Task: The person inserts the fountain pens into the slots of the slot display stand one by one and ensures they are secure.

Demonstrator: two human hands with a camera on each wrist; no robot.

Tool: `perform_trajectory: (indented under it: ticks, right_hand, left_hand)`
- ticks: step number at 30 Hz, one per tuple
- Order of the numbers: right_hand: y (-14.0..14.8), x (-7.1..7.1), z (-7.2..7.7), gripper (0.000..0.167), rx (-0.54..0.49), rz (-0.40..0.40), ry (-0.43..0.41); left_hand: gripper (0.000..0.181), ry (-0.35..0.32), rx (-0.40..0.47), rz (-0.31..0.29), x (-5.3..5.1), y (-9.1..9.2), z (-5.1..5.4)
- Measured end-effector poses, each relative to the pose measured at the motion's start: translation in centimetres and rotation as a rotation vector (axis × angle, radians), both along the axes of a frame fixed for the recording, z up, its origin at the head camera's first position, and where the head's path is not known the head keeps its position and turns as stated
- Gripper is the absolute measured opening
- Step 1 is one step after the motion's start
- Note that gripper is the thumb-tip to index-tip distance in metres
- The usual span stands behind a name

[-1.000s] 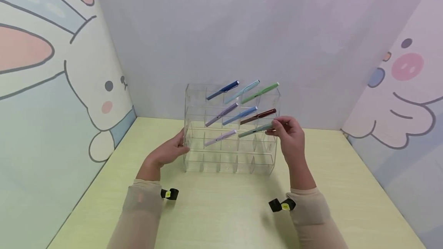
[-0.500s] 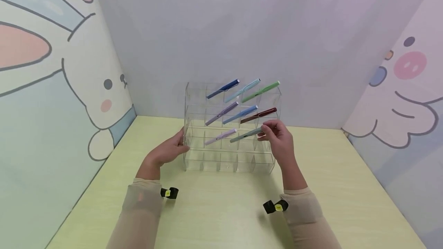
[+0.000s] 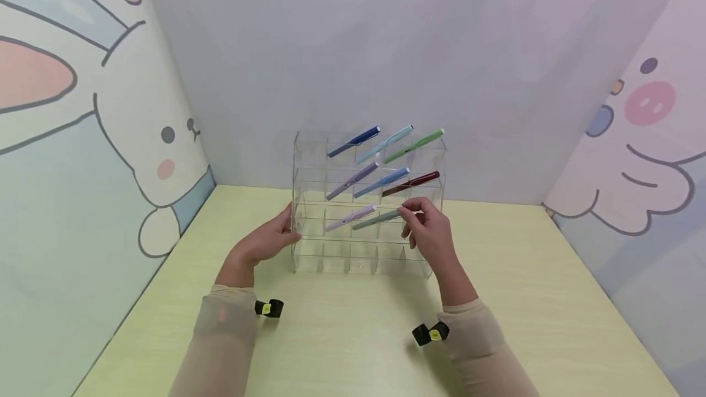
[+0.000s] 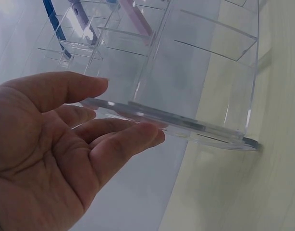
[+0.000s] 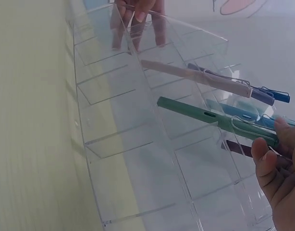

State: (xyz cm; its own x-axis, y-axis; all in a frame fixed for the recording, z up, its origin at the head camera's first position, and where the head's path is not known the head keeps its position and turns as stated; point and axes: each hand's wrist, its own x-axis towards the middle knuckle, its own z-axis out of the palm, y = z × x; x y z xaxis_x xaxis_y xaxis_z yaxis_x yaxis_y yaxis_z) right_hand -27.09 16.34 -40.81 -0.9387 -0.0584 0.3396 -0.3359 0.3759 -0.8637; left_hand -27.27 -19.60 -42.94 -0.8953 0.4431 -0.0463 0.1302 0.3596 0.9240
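A clear acrylic pen rack (image 3: 364, 256) with stepped, divided rows stands on the table. My left hand (image 3: 270, 239) grips its left side panel (image 4: 162, 118), thumb on one face and fingers on the other. My right hand (image 3: 429, 228) pinches a grey-green capped pen (image 3: 377, 220) by its clip end. That pen slants across the third row, right of a pale lilac pen (image 3: 351, 218); in the right wrist view its tip lies over the clear dividers. Whether it rests on them I cannot tell.
Above are a purple pen (image 3: 353, 181), a blue pen (image 3: 382, 182) and a dark red pen (image 3: 410, 184). The top row holds a dark blue pen (image 3: 355, 141), a light blue pen (image 3: 386, 144) and a green pen (image 3: 415, 146). Cartoon-printed walls surround the pale table (image 3: 342, 348).
My right hand has moved left and slightly down with the grey-green pen, bringing it closer to the pale lilac pen. The left hand keeps its grip on the rack.
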Motion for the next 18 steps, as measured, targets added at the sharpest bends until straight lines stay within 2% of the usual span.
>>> perform_trajectory:
  ticks: [7, 12, 15, 18]
  right_hand:
    - [-0.5, 0.1, -0.2, 0.028, 0.035, 0.015, -0.01]
    - [-0.7, 0.2, -0.5, 0.032, 0.074, 0.024, -0.027]
    - [-0.3, 0.4, -0.2, 0.037, 0.094, 0.016, -0.018]
    - [0.7, 0.7, 0.7, 0.04, 0.129, -0.003, 0.018]
  left_hand:
    - [0.083, -0.015, 0.001, 0.003, 0.1, -0.1, 0.2]
    - [0.082, -0.037, -0.019, 0.025, 0.3, -0.2, -0.1]
    - [0.083, -0.036, -0.02, 0.026, 0.4, -0.4, -0.1]
    - [0.081, -0.021, -0.042, 0.06, 0.6, -0.9, 0.5]
